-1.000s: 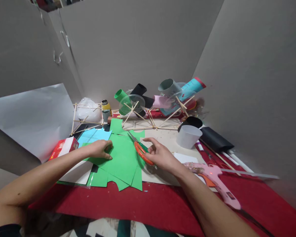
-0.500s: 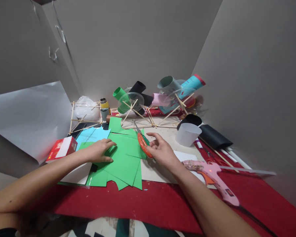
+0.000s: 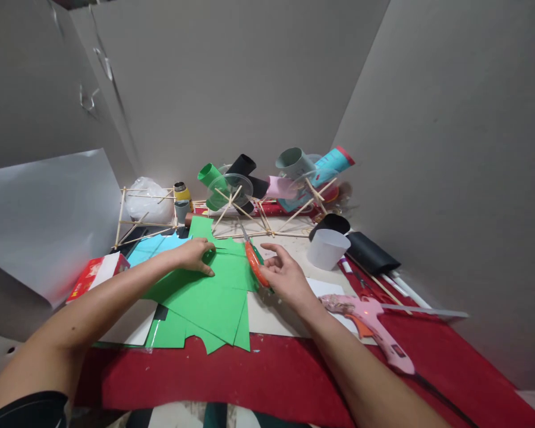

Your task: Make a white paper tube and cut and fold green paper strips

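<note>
Several green paper sheets lie stacked on the table in front of me. My left hand presses on the top sheet near its far edge, fingers curled and pinching the paper. My right hand grips the orange-handled scissors, blades pointing away along the right edge of the green paper, index finger stretched out.
A pink glue gun lies on the red mat to the right. A translucent cup and black rolls stand behind it. Paper tubes on a wooden-stick frame line the back. A red box and light blue paper sit left.
Both hands have slid away from me along the green paper. The scissors have moved forward and now point more steeply away. The camera has shifted slightly right.
</note>
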`<state>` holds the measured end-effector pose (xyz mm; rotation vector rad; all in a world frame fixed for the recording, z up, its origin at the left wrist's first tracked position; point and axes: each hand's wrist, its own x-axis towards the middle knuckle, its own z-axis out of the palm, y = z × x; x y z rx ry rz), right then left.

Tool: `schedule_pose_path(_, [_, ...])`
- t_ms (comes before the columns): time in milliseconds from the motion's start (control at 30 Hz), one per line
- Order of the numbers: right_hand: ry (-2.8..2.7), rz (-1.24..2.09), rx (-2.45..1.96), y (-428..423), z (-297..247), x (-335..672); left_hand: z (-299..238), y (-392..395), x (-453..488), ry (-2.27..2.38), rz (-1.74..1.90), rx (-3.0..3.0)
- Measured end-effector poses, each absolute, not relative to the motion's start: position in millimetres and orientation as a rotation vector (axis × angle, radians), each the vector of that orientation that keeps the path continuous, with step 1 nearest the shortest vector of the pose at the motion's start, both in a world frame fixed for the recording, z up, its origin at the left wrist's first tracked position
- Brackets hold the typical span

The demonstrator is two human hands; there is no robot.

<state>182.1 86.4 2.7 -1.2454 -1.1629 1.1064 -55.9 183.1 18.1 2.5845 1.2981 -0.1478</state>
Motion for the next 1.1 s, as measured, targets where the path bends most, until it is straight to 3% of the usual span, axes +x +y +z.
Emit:
schedule_pose_path(233, [-1.071,1.063,-1.226,86,6,184,22,183,-67,1.315,0.014,2.405])
schedule_pose_path(633, [-1.134,1.064,-1.257,83,1,184,72,155,-131,1.509,0.734,1.906])
schedule_pose_path(900, [-2.0,0.345,-1.818,78,-3,193,81,117,-114,1.304,1.066,1.374])
schedule_pose_path(1033, [-1.997,0.27,-1.732,76,-2,192,80,106,-92,1.232,1.087,1.324])
schedule_pose_path(1100, [-1.817,0.429,-1.471,74,1,189,74,100,-77,1.219,1.05,1.327])
